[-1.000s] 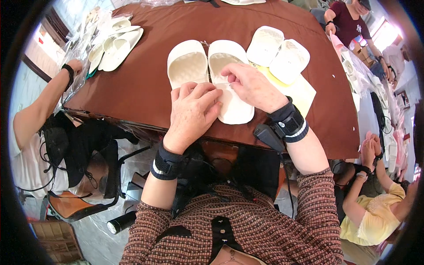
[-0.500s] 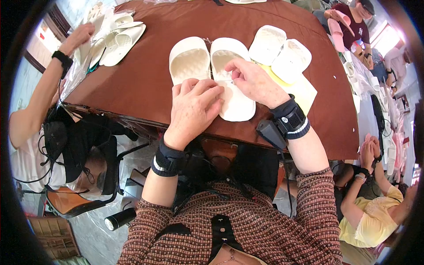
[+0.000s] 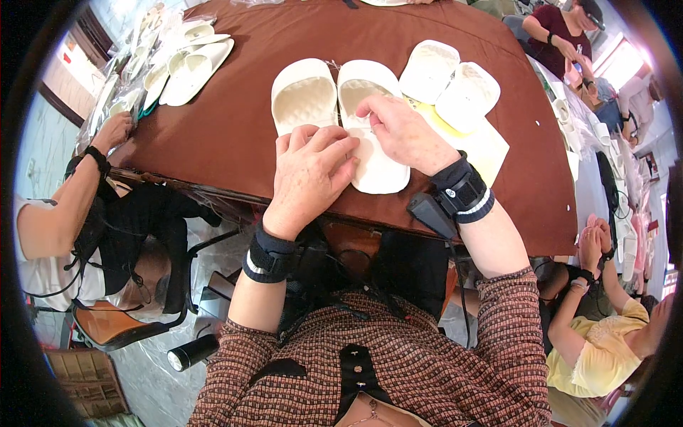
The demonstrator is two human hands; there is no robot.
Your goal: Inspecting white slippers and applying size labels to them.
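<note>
A pair of white slippers lies side by side before me, toes pointing away: the left slipper point(image 3: 304, 96) and the right slipper point(image 3: 382, 167). My left hand point(image 3: 311, 178) rests palm down over the left slipper's heel, its bent fingers apart and reaching to the right slipper's inner edge. My right hand point(image 3: 413, 139) is over the right slipper's outer side, thumb and forefinger curled together near its strap. Whatever is between those fingertips is too small to make out. A second white pair point(image 3: 468, 98) sits just beyond, partly on a yellow sheet point(image 3: 487, 146).
The brown-covered table point(image 3: 213, 135) has a curved-looking edge near my body. White slippers in clear plastic point(image 3: 199, 67) are heaped at its far left, beside a co-worker's hand point(image 3: 114, 132). Co-workers and more slippers line another table at right. A black cylinder point(image 3: 192, 353) stands low at left.
My hands stay nearly in place on the slippers. The left co-worker's hand has come down and nearer along the bagged slippers. At upper right, a co-worker has lowered the pink slippers.
</note>
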